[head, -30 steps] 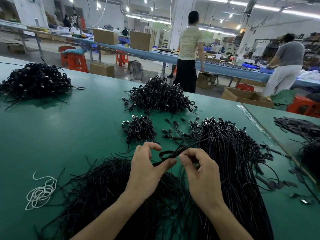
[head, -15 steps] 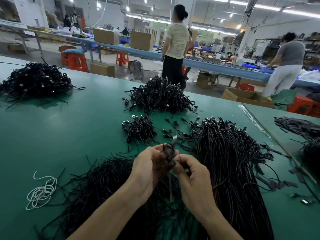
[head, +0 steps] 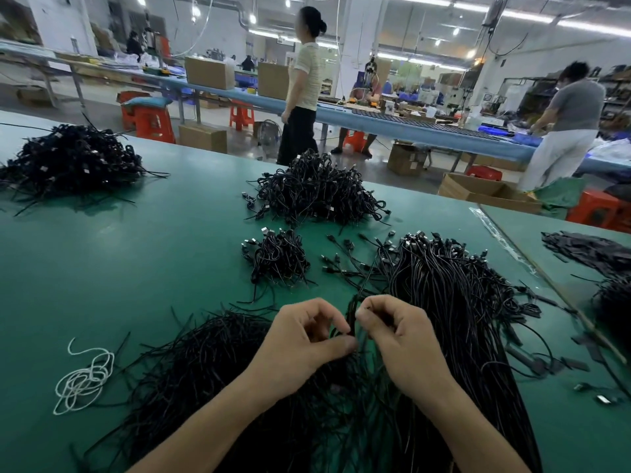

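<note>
A green worktop (head: 136, 268) spreads across the near ground. Past its far edge, at twelve o'clock, a long blue conveyor line (head: 426, 131) crosses a pale floor (head: 99, 107), bearing cardboard boxes (head: 209, 72). Orange stools (head: 150, 122) stand at eleven o'clock. A white pillar (head: 355, 46) rises at one o'clock under bright ceiling strip lights (head: 512, 17); dark shelving (head: 614, 80) lines two o'clock.

I read left hand (head: 307, 343) lower centre, thumb and forefinger pinching black cable (head: 351, 310) | right hand (head: 403, 339) just beside, fingers curled, pinching same cable | forearms rise from bottom edge
</note>
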Demonstrator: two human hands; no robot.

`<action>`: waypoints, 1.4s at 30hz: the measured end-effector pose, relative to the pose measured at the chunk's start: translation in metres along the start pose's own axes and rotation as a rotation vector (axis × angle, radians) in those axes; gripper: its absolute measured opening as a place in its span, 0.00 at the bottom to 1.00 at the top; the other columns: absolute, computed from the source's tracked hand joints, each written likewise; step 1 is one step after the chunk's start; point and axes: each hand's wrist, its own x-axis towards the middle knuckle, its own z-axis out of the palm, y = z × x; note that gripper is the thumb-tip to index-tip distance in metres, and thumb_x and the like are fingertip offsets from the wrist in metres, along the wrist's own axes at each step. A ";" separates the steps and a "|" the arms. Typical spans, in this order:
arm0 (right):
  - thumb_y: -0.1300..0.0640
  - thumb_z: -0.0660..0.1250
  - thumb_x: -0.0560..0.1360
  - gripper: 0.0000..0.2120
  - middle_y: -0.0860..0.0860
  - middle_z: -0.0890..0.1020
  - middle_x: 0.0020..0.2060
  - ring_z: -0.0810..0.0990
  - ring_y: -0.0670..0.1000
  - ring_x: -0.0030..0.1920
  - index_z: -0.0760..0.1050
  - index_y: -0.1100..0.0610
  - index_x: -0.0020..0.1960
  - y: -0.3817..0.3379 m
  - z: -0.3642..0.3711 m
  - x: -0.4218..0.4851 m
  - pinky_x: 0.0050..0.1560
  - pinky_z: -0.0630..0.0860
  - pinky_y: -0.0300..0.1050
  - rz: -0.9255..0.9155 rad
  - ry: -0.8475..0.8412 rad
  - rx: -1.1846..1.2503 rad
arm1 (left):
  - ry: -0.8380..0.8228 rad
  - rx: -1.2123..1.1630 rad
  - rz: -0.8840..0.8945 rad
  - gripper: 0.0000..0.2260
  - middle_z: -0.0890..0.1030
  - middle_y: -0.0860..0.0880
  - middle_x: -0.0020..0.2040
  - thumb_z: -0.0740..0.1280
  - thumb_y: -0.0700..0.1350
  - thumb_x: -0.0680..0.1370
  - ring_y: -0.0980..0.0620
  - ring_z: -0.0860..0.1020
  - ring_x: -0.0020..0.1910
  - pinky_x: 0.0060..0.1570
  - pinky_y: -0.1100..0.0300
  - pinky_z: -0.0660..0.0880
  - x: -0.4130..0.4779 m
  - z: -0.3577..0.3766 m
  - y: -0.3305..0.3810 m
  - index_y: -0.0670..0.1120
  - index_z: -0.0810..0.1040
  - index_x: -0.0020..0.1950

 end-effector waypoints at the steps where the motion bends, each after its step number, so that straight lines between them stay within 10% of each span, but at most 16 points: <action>1: 0.58 0.68 0.79 0.09 0.38 0.78 0.33 0.74 0.40 0.32 0.78 0.49 0.41 -0.002 0.001 0.000 0.34 0.68 0.31 -0.016 0.015 -0.027 | 0.007 0.015 0.009 0.08 0.71 0.54 0.30 0.79 0.42 0.70 0.57 0.67 0.29 0.33 0.62 0.64 -0.001 0.003 -0.003 0.50 0.81 0.39; 7: 0.59 0.67 0.79 0.09 0.40 0.80 0.35 0.76 0.41 0.33 0.78 0.47 0.43 -0.009 0.018 -0.008 0.33 0.69 0.31 -0.053 0.099 0.050 | 0.180 0.282 0.110 0.02 0.82 0.55 0.32 0.75 0.45 0.74 0.58 0.79 0.29 0.30 0.58 0.77 -0.001 0.013 -0.010 0.52 0.85 0.43; 11: 0.59 0.67 0.79 0.09 0.43 0.81 0.37 0.79 0.44 0.39 0.79 0.49 0.42 -0.015 0.027 -0.013 0.39 0.74 0.33 -0.069 0.053 0.136 | 0.113 -0.022 0.008 0.12 0.84 0.42 0.41 0.63 0.41 0.81 0.41 0.82 0.42 0.44 0.43 0.79 -0.001 0.008 -0.004 0.45 0.85 0.45; 15: 0.59 0.66 0.80 0.09 0.43 0.82 0.36 0.78 0.42 0.39 0.80 0.50 0.43 -0.014 0.027 -0.013 0.41 0.74 0.35 -0.017 -0.001 0.137 | 0.056 -0.489 -0.267 0.20 0.85 0.47 0.54 0.54 0.40 0.81 0.51 0.82 0.57 0.56 0.51 0.76 0.004 0.002 0.003 0.48 0.87 0.51; 21: 0.56 0.67 0.80 0.07 0.50 0.81 0.36 0.74 0.55 0.34 0.80 0.50 0.43 -0.004 0.023 -0.012 0.37 0.73 0.50 0.043 -0.058 0.081 | 0.034 -0.400 -0.176 0.17 0.86 0.52 0.51 0.63 0.60 0.79 0.58 0.76 0.44 0.43 0.61 0.69 0.000 -0.007 0.002 0.53 0.87 0.43; 26: 0.59 0.68 0.79 0.10 0.42 0.80 0.34 0.75 0.41 0.33 0.78 0.49 0.39 -0.001 0.015 -0.006 0.36 0.70 0.34 0.026 0.025 0.002 | -0.082 -0.143 -0.003 0.04 0.78 0.52 0.35 0.77 0.50 0.72 0.56 0.74 0.34 0.37 0.64 0.72 -0.006 -0.007 -0.008 0.50 0.87 0.43; 32: 0.58 0.69 0.78 0.09 0.41 0.81 0.38 0.79 0.41 0.41 0.78 0.45 0.43 -0.005 0.022 -0.009 0.39 0.72 0.31 -0.024 0.147 0.002 | -0.046 0.352 0.066 0.07 0.84 0.51 0.36 0.70 0.44 0.79 0.51 0.78 0.30 0.34 0.50 0.76 -0.009 0.006 -0.013 0.52 0.86 0.53; 38: 0.60 0.68 0.79 0.08 0.44 0.81 0.38 0.80 0.46 0.42 0.80 0.49 0.43 -0.003 0.026 -0.010 0.42 0.76 0.40 -0.049 0.051 0.078 | -0.072 -0.345 -0.316 0.26 0.85 0.47 0.43 0.54 0.64 0.79 0.51 0.81 0.42 0.45 0.55 0.80 -0.004 0.005 0.001 0.52 0.87 0.45; 42: 0.63 0.68 0.78 0.09 0.42 0.83 0.40 0.81 0.42 0.42 0.82 0.50 0.46 0.001 0.026 -0.010 0.42 0.75 0.32 -0.032 -0.064 0.067 | -0.095 -0.218 -0.391 0.27 0.80 0.42 0.37 0.66 0.68 0.73 0.47 0.77 0.36 0.41 0.53 0.75 0.004 -0.001 -0.006 0.43 0.84 0.38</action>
